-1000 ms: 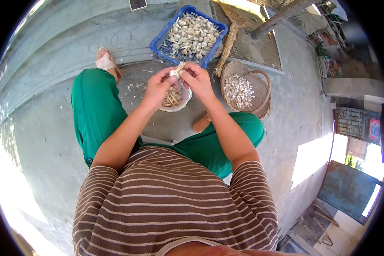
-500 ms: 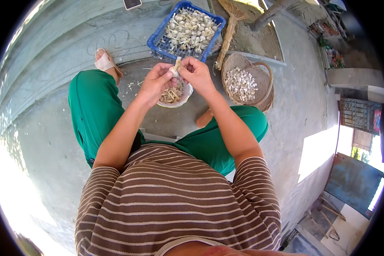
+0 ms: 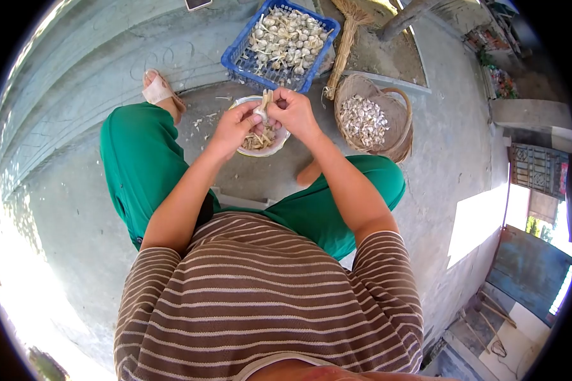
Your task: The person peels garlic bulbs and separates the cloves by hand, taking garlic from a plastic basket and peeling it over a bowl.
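Observation:
Between my two hands is a garlic bulb [image 3: 261, 113] with its dry stem pointing up. My left hand [image 3: 233, 129] grips the bulb from the left, fingers closed. Pinched against its right side and stem is my right hand [image 3: 292, 114], also closed. Right below them a white bowl [image 3: 282, 141] holds dry garlic stems and skins [image 3: 258, 141]; the hands cover part of it. Beyond the hands stands a blue plastic crate [image 3: 231, 56] with many whole garlic bulbs [image 3: 289, 38]. A wicker basket [image 3: 397, 117] to the right contains loose garlic cloves [image 3: 362, 120].
A straw broom [image 3: 344, 54] lies between the crate and the basket. Concrete steps [image 3: 108, 70] rise at the left, with a phone-like dark object [image 3: 198, 4] on one. Scraps of skin [image 3: 203, 122] litter the floor near my sandalled foot [image 3: 160, 91].
The garlic bulb is still held in both hands, its stem now more upright. My hands have shifted slightly, showing more of the bowl's far rim. The whole view has moved a little.

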Available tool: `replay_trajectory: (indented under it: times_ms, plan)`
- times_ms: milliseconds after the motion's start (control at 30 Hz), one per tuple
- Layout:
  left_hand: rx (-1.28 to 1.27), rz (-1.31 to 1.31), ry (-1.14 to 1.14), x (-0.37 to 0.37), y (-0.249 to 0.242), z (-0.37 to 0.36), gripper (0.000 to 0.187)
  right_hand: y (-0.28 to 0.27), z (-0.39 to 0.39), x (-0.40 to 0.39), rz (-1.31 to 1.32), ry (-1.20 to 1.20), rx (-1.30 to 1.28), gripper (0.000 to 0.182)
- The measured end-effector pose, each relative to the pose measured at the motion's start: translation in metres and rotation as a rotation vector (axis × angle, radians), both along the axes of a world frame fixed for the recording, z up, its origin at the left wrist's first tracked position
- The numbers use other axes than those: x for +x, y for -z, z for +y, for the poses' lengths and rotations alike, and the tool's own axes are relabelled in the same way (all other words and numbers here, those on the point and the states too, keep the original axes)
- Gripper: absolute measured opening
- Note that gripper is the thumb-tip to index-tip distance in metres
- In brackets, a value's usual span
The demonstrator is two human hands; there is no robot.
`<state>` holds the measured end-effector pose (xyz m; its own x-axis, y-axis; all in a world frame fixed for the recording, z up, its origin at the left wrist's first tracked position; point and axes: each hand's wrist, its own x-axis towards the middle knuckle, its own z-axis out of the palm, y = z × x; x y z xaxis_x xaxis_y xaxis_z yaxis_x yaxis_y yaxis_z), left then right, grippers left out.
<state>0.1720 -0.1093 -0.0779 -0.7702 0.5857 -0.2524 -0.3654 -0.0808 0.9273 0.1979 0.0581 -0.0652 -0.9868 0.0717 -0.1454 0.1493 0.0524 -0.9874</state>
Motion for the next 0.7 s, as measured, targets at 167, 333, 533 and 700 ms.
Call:
replay_trajectory:
  times_ms: [167, 333, 533, 700]
  plan:
    - [0.084, -0.134, -0.007, -0.001, 0.0, -0.004, 0.028, 0.037, 0.01, -0.01, -0.03, 0.065, -0.002, 0.005]
    - [0.175, -0.213, -0.025, -0.008, 0.008, -0.007, 0.029, 0.098, 0.018, -0.011, 0.111, -0.01, 0.675, 0.017]
    - [0.219, -0.279, -0.094, -0.008, 0.013, -0.006, 0.027, 0.109, 0.021, -0.009, 0.087, -0.182, 0.819, 0.019]
    - [0.176, -0.238, -0.156, -0.008, 0.007, -0.004, 0.032, 0.038, 0.019, -0.023, -0.165, -0.071, -0.227, 0.023]
